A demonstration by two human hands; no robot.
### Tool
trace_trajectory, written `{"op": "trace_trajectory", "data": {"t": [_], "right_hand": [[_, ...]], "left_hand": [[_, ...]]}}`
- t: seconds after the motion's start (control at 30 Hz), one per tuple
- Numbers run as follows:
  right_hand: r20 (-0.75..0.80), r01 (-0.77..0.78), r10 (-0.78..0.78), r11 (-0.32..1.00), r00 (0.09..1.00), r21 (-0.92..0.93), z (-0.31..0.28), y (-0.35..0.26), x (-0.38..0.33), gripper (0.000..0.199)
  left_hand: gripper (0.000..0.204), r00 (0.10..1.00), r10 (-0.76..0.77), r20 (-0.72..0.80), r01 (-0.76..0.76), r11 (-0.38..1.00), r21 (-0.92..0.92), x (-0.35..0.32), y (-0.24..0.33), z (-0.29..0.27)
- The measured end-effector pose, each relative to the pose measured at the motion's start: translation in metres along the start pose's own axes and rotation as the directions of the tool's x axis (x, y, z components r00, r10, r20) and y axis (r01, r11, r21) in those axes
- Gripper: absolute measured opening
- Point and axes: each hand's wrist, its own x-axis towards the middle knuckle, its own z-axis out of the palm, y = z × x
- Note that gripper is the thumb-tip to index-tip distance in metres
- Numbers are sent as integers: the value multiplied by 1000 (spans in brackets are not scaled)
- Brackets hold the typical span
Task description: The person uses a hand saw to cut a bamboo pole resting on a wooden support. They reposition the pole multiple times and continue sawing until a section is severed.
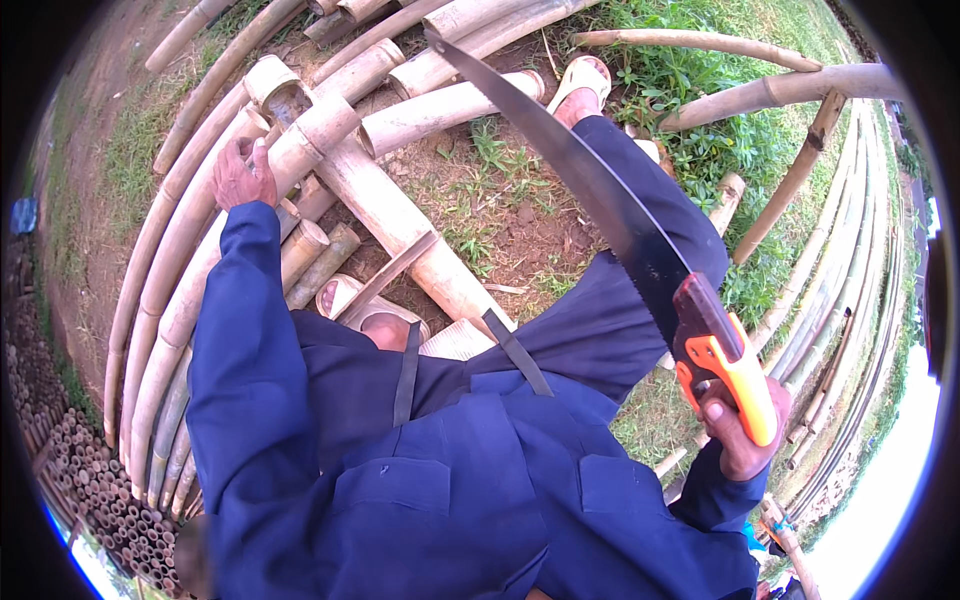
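Observation:
My right hand (745, 430) is closed around the orange and black handle of a pruning saw (610, 205). The saw's long curved blade points up and to the left, raised above my leg and apart from any bamboo. On the left, my left hand (245, 178) grips a thick bamboo pole (312, 138) close to its end, the fingers bent and partly hidden. That end lies across another bamboo piece (395, 215), which slants down toward my lap. A thin flat strip of bamboo (390, 272) rests over this lower piece.
Long bamboo poles (150, 290) curve along the left, with a stack of cut bamboo (100, 465) behind. More poles (840, 260) lie at the right, by a bamboo frame (795, 175). My sandalled foot (580, 88) stands on grassy soil ahead.

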Motion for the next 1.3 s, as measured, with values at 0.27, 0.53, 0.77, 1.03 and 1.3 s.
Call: {"op": "trace_trajectory", "data": {"t": [0.27, 0.53, 0.77, 1.03, 1.3], "right_hand": [[-347, 64, -173, 951, 922, -302, -63, 28, 0, 27], [-499, 17, -297, 871, 814, -491, 0, 181, 38, 26], [-417, -258, 62, 863, 907, -433, 69, 319, 24, 28], [-290, -406, 315, 848, 904, -342, 100, 340, 22, 28], [-252, -334, 291, 931, 923, -147, 79, 298, 75, 28]], "left_hand": [[29, 931, 199, 306, -59, 909, -412, -54, 149, 30], [36, 898, 326, 295, -272, 939, -211, -66, 177, 63], [44, 769, 223, 600, -113, 970, -215, -73, 189, 73], [85, 762, -366, 534, 580, 752, -313, -94, 226, 66], [77, 572, -631, 525, 817, 498, -291, -86, 167, 139]]}}
